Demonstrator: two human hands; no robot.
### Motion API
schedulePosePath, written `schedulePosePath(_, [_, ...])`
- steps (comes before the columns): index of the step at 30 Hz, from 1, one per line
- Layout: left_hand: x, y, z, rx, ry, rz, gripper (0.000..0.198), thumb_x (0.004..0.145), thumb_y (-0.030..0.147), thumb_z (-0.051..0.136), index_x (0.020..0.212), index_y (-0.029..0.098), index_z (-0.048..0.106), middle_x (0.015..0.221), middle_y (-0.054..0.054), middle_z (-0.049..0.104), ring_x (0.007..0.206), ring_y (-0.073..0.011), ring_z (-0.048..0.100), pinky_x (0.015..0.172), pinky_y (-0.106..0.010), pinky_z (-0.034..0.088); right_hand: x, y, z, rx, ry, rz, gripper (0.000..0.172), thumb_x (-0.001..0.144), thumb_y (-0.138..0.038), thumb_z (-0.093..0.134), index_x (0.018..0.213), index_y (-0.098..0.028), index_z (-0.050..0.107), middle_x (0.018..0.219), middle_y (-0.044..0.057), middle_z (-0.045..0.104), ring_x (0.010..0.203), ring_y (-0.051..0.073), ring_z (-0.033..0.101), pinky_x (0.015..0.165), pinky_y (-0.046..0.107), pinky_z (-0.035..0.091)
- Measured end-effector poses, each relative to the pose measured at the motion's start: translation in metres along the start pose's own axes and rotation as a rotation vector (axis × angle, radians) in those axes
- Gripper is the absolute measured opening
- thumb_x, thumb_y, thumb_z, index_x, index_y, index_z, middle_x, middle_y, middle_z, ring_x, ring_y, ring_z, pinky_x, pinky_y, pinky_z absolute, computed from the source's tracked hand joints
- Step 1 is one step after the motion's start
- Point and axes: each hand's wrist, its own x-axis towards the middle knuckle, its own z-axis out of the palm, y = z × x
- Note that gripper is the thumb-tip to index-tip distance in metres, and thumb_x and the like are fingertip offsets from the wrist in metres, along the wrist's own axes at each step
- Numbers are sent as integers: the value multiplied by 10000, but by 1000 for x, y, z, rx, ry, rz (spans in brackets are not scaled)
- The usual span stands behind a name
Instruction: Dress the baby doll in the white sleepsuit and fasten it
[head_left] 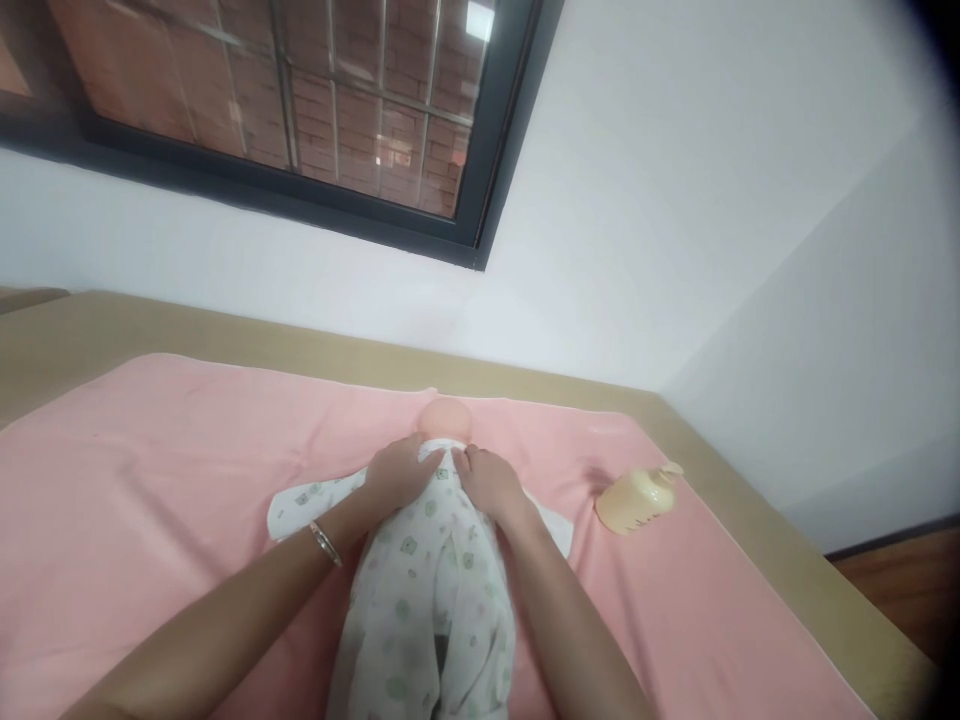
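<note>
Has the left hand (pixel 397 475) and the right hand (pixel 491 485) apart from each other, one at either side of the collar of a baby doll (pixel 444 420), thumbs pointing inward without meeting. Cannot tell a true pinch of cloth from a light press, with the undersides of the fingers out of sight.

Could go wrong from here by bunching the collar under uneven thumbs, or by pulling the sleeves (pixel 315 503) crooked through a snag under the forearms. Might also slide toward the nearby wall (pixel 585 200) after too hard a push on the soft, creased pink blanket (pixel 187 450). Possible, too, to knock the yellow baby bottle (pixel 636 502) with a wide swing of the right arm, or to catch the cloth on the bracelet (pixel 325 543) at the left wrist.

Lies lengthwise near the middle of the blanket, spread over a tan counter (pixel 750 520), head at the far edge. Looks smooth, rounded and bald on top, with no face in view. Wears a loose white romper (pixel 420 545) printed with small green-grey bears and dots, sleeves fanned out flat, legs side by side with a dark gap between.
</note>
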Motion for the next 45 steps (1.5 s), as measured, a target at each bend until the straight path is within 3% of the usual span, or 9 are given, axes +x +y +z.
schedulePosePath(5, [-4,-1,-3,132,-67,77,357,882,430,343,902,172,588,890,-69,637,822,-209,589,741,-325,431,-39,-27,-23,-29,56,-191,564,963,-497,171,1015,-120,586,989,158,614,955,238,557,815,322,381])
schedulePosePath(10, [-31,19,-17,387,-116,289,184,817,192,445,862,133,613,929,-123,615,886,-244,573,799,-368,412,-16,-12,-17,41,-51,-29,721,934,-588,74,1022,-129,623,993,163,637,915,242,591,771,331,408])
schedulePosePath(14, [-34,27,-23,478,-63,252,266,876,217,373,935,124,615,959,-145,613,905,-261,570,810,-415,404,2,4,-11,48,-129,1,799,931,-577,12,977,-108,657,976,184,644,910,257,601,761,340,415])
schedulePosePath(19, [-11,9,-17,329,-169,149,395,927,377,281,894,168,614,886,-87,631,794,-197,588,719,-335,442,-19,-13,-16,-10,21,-94,796,914,-612,34,953,-108,650,929,187,643,876,270,593,752,357,409])
schedulePosePath(23, [-17,16,-10,455,-119,248,260,856,172,363,896,140,619,895,-108,628,831,-234,593,735,-364,440,-16,-17,-11,-28,39,-50,781,914,-609,47,919,-118,655,893,181,648,857,289,601,734,378,413])
schedulePosePath(29, [-28,31,-1,488,-21,183,277,770,62,379,897,85,624,890,-154,630,872,-271,596,758,-387,440,-3,-2,-12,102,-107,-87,816,932,-556,-22,936,-130,673,936,170,658,886,262,613,733,344,420])
schedulePosePath(36, [-9,12,-9,371,-152,136,271,836,277,403,773,170,644,811,-76,653,732,-206,614,652,-314,446,-26,-25,-9,-45,95,-170,717,943,-536,37,948,-153,643,904,149,654,866,268,591,773,374,394])
schedulePosePath(42, [-27,26,-2,507,9,163,248,773,118,433,886,95,653,876,-154,646,858,-274,600,788,-424,404,-4,-11,-5,11,-52,-75,763,935,-557,14,980,-109,630,948,183,644,858,271,604,717,359,413])
schedulePosePath(45, [-27,24,-1,487,48,172,241,752,122,451,874,113,659,888,-143,651,876,-281,593,830,-469,369,-11,-14,-6,0,-23,-90,764,937,-548,6,972,-119,637,925,178,645,857,271,603,722,361,410])
